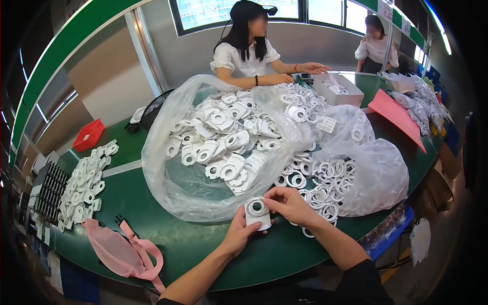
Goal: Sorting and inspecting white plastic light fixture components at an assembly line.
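Near the table's front edge, my left hand grips a white plastic housing by its lower part; the piece has a round opening at its top. The fingers of my right hand are pinched at the right rim of that opening; whether a ring is between them I cannot make out. Just beyond my hands lies a big clear plastic bag, spread wide around a heap of similar white housings. To the right of my right hand, many loose white rings spill from a second clear bag.
A pink mesh bag lies at the left front. Behind it are another pile of white parts, black stacked trays and a red bin. Across the green table sits a co-worker beside a white box.
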Available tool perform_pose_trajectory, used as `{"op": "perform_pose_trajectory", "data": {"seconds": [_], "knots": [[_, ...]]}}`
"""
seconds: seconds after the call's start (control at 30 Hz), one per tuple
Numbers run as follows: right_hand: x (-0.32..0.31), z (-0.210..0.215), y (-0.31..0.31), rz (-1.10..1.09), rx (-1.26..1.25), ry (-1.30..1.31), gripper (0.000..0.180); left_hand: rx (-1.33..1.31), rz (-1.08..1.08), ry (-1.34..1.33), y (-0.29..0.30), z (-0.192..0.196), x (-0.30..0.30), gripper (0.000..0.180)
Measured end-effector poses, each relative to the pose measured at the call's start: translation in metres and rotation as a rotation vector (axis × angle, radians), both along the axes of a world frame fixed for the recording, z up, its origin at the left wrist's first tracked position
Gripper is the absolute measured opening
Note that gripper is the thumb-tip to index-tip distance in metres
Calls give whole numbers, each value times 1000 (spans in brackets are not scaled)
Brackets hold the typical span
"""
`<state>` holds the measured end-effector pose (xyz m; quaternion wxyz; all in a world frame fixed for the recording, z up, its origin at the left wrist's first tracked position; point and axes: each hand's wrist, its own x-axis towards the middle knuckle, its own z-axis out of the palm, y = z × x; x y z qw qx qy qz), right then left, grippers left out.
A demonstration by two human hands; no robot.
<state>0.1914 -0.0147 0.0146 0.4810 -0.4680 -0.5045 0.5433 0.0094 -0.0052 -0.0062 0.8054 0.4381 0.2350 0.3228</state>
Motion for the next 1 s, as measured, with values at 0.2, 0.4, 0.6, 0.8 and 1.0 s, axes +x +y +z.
{"op": "perform_pose_trajectory", "data": {"seconds": [0.2, 0.4, 0.6, 0.8, 1.0], "knots": [[2, -9, 5, -34, 2, -74, 14, 5, 16, 22, -1, 2, -1, 53], [0, -12, 4, -69, 28, -197, 16, -48, -1, 5, -1, 3, -2, 47], [-1, -8, -2, -150, 85, -284, 21, -44, -3, -7, -1, 0, 2, 44], [-8, -6, -2, -82, 229, -223, 26, 120, 98, 154, -1, 1, -4, 41], [-6, -12, -1, -6, 242, -233, 17, 224, 27, 160, -10, 3, 3, 38]]}}
